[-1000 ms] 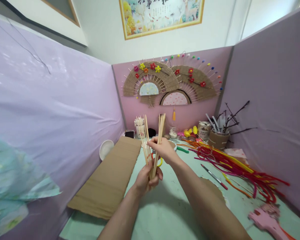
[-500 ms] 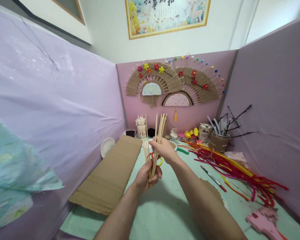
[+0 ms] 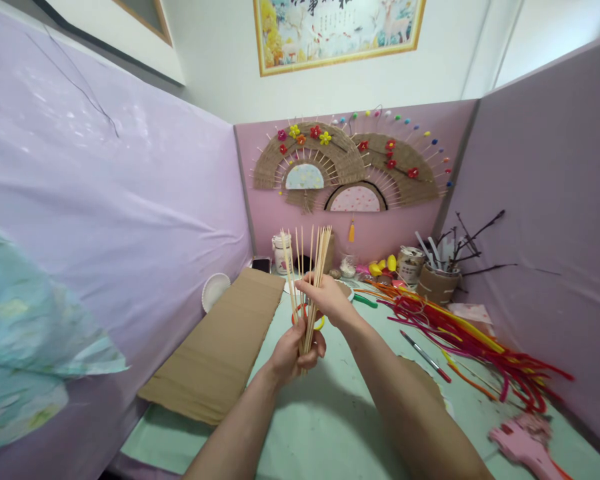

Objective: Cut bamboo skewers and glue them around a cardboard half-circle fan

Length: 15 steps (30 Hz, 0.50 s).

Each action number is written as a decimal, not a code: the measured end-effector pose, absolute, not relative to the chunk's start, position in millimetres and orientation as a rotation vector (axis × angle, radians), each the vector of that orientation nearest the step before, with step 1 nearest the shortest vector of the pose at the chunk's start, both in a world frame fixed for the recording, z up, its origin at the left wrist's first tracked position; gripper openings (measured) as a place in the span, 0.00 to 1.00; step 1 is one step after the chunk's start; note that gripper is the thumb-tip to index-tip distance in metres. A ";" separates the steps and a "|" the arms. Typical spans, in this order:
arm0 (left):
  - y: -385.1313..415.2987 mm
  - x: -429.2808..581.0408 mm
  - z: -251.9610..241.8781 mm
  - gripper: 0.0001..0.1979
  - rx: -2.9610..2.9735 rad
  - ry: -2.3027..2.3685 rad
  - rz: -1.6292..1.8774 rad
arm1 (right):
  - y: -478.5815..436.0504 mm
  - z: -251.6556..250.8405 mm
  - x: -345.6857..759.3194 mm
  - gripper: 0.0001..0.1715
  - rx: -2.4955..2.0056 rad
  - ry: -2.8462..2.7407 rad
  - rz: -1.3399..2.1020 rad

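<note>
My left hand (image 3: 294, 355) is closed around the lower end of a bunch of thin bamboo skewers (image 3: 307, 267), held upright over the mint-green table (image 3: 330, 420). My right hand (image 3: 325, 298) grips the same bunch higher up, fingers pinched among the sticks, which fan apart at the top. A yellow-handled pair of scissors (image 3: 319, 325) lies on the table just behind my hands, mostly hidden.
A long brown cardboard sheet (image 3: 220, 347) lies at the left, a white paper plate (image 3: 214, 290) beyond it. Red and yellow pipe cleaners (image 3: 460, 333) spread across the right. A pink glue gun (image 3: 525, 443) sits front right. Jars and pots (image 3: 433, 280) line the back wall under two woven fans (image 3: 350, 163).
The skewer tops have spread wider apart as my right hand worked through the bunch. Both hands stay at almost the same spot; the view shifted slightly.
</note>
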<state>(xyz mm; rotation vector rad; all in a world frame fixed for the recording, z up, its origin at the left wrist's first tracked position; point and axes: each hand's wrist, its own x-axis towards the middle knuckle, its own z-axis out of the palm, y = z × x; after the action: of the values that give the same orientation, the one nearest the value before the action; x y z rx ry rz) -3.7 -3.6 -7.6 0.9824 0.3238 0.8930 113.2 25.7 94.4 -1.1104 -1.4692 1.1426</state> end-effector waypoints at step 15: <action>-5.5 -4.6 -5.9 0.36 0.998 0.374 0.880 | 23.5 97.9 115.5 0.13 -1.093 -1.504 1.216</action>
<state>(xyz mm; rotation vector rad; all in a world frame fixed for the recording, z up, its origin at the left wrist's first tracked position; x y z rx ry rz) -4.6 -5.5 -5.9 0.9981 0.3745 0.8799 115.5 23.5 97.9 -1.0935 -1.5044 1.2163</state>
